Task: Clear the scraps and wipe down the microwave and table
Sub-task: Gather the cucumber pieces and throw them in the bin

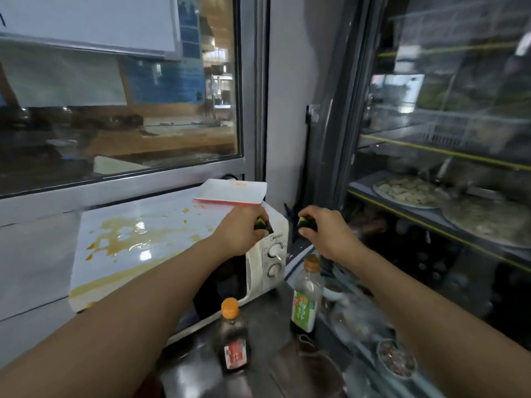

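Observation:
A white microwave (267,262) stands on the steel table (267,317), its top smeared with a brownish-yellow spill (126,239). A white tray with a red rim (230,192) lies on the microwave's back right corner. My left hand (241,231) hovers over the microwave's front right corner and grips a dark green scrap (263,225). My right hand (321,228) is just right of the microwave and holds another green scrap (304,222). Most of each scrap is hidden by the fingers.
A dark sauce bottle with an orange cap (232,337) and a clear bottle with a green label (306,297) stand on the table in front of the microwave. A glass-fronted display fridge (445,168) with plates of food fills the right side. A window (115,96) is behind.

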`<state>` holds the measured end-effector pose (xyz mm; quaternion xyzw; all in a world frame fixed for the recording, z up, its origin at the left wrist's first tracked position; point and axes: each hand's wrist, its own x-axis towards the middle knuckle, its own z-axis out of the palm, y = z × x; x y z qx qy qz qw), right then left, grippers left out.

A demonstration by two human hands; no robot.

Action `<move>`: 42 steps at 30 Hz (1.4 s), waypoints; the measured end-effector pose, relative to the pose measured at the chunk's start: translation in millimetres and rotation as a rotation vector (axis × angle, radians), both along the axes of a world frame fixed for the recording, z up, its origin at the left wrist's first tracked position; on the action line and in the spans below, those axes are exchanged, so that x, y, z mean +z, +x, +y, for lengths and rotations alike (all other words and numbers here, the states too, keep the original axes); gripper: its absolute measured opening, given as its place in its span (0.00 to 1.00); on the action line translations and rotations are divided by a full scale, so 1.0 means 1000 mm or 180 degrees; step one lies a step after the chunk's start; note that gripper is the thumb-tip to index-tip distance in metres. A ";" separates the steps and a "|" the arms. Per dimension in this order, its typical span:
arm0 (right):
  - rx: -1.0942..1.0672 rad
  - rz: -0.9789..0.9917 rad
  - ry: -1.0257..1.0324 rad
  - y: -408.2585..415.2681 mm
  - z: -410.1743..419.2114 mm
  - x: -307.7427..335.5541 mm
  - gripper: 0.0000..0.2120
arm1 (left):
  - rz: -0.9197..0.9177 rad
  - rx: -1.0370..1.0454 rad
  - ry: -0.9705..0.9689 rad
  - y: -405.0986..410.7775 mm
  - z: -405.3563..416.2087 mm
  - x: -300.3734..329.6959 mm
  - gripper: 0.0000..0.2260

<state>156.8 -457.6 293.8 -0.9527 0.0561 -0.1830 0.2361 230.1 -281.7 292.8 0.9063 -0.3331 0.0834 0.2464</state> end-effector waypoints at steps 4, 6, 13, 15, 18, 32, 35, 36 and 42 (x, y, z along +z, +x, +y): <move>-0.0308 0.0053 -0.0016 -0.059 0.007 -0.008 0.16 | -0.0067 -0.0381 0.0101 -0.034 -0.002 -0.012 0.12; -0.0504 0.0083 -0.0010 -0.092 0.011 -0.014 0.15 | -0.0004 -0.0602 0.0096 -0.053 -0.005 -0.018 0.12; -0.1206 0.0332 0.0104 -0.207 0.004 -0.015 0.13 | 0.0172 -0.1269 0.0183 -0.128 -0.043 -0.026 0.12; -0.1420 0.0340 0.0067 -0.241 -0.001 -0.014 0.12 | 0.0158 -0.1514 0.0228 -0.153 -0.059 -0.026 0.12; -0.1729 0.0298 0.0022 -0.295 -0.007 -0.013 0.12 | 0.0220 -0.1889 0.0269 -0.196 -0.085 -0.027 0.12; -0.3276 0.0205 0.0029 -0.606 -0.012 -0.024 0.15 | 0.0327 -0.3451 0.0424 -0.488 -0.175 -0.027 0.11; -0.3552 0.0243 0.0086 -0.691 -0.001 -0.026 0.14 | 0.0252 -0.3792 0.0534 -0.573 -0.183 -0.032 0.10; -0.3651 0.0276 0.0075 -0.720 0.002 -0.028 0.13 | 0.0199 -0.3917 0.0580 -0.602 -0.185 -0.034 0.10; -0.4150 0.0451 0.0006 -0.868 0.035 -0.034 0.11 | 0.0126 -0.4522 0.0616 -0.759 -0.183 -0.043 0.12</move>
